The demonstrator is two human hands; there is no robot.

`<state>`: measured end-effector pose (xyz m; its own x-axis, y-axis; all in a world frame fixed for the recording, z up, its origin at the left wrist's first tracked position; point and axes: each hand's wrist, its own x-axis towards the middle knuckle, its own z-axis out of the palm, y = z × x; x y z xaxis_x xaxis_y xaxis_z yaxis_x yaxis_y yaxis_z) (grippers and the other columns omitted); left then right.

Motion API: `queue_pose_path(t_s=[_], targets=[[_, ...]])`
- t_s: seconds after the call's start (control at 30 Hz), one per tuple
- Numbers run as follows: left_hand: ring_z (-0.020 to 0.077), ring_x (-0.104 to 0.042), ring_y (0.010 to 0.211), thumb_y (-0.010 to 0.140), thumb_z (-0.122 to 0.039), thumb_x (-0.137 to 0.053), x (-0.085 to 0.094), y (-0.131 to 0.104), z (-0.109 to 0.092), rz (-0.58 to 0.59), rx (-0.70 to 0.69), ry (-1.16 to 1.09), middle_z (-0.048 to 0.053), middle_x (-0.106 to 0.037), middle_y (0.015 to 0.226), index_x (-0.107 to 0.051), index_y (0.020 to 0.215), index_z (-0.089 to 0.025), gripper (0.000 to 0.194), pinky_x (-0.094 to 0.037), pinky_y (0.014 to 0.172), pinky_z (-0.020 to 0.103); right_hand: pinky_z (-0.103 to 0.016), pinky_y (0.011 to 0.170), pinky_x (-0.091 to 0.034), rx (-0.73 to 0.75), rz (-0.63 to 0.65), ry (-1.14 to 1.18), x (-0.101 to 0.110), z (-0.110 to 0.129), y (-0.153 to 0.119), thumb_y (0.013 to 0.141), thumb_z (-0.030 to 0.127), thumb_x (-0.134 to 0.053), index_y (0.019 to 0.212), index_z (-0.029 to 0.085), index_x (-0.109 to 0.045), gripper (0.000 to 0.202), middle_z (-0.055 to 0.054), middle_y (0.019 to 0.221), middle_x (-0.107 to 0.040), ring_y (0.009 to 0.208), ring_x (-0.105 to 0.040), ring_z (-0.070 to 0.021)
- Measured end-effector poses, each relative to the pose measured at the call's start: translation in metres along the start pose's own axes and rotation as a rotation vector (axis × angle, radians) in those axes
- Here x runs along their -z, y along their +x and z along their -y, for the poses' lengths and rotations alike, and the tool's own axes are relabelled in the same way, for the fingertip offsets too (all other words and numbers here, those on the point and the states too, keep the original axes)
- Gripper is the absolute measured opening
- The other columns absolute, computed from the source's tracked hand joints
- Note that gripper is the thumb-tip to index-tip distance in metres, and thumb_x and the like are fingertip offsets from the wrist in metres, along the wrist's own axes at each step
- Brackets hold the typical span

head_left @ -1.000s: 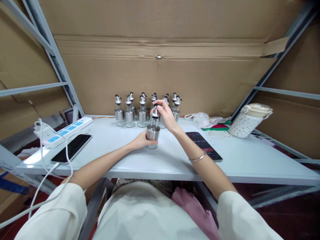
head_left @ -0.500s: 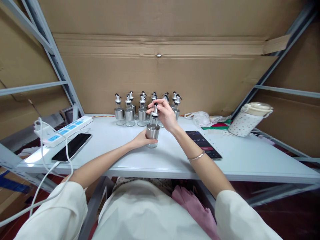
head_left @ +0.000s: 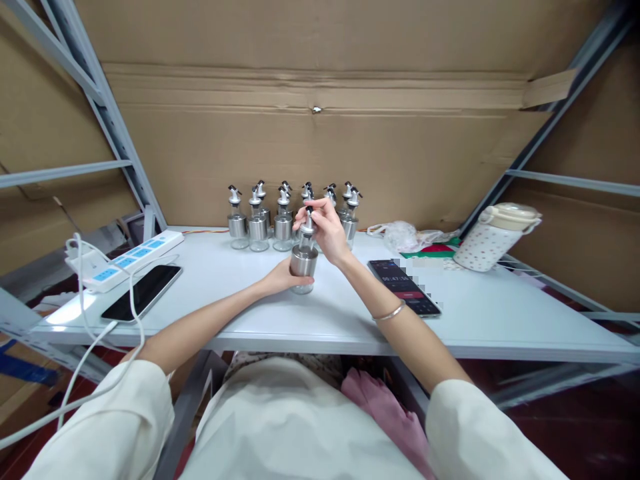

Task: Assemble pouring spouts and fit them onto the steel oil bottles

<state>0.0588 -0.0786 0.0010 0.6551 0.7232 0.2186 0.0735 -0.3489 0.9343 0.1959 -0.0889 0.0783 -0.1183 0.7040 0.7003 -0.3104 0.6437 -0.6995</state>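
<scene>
A glass oil bottle [head_left: 303, 261] with a steel sleeve stands upright on the table in front of me. My left hand [head_left: 281, 277] is wrapped round its lower part from the left. At the top, my right hand [head_left: 325, 227] pinches the bottle's pourer spout [head_left: 309, 220], which has a black tip and a silver collar. The spout sits at the bottle's neck; whether it is fully seated I cannot tell. Behind stand several similar oil bottles [head_left: 258, 229] in rows, all with pourers, some partly hidden by my right hand.
On the left lie a power strip [head_left: 135, 260], a dark phone [head_left: 143, 293] and white cables [head_left: 135, 307]. To the right are a phone showing a timer [head_left: 400, 283], a crumpled plastic bag [head_left: 400, 235] and a dotted tumbler [head_left: 490, 243]. Cardboard [head_left: 320, 153] closes off the back.
Both hands keep their hold on the bottle and its spout. The right fingers have shifted slightly at the spout, and the whole view has moved a little.
</scene>
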Motion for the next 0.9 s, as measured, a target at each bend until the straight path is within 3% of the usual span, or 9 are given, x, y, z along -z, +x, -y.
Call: queue_pose_path(t_s=[0.63,0.9], targets=[[0.02,-0.056,0.087,0.06,-0.035,-0.076,0.0001,-0.0001,0.0009,-0.001,-0.003,0.023,0.008,-0.062,0.093,-0.058,0.097,-0.011,0.048,-0.044,0.084,0.037,-0.03,0.066,-0.046,0.07,-0.031,-0.063,-0.0021,-0.0093,-0.0061,0.083,0.048,-0.054,0.098,0.024,-0.043,0.03,0.002,0.081,-0.06,0.065,-0.062,-0.0121],[0.0196,-0.056,0.086,0.061,-0.038,-0.075,0.0013,0.0024,0.0051,0.004,-0.028,0.045,0.007,-0.062,0.093,-0.058,0.098,-0.011,0.049,-0.044,0.083,0.037,-0.032,0.07,-0.048,0.028,-0.073,0.013,-0.0022,-0.0095,-0.0076,0.081,0.046,-0.057,0.097,0.024,-0.044,0.03,0.001,0.082,-0.06,0.068,-0.062,-0.0133]])
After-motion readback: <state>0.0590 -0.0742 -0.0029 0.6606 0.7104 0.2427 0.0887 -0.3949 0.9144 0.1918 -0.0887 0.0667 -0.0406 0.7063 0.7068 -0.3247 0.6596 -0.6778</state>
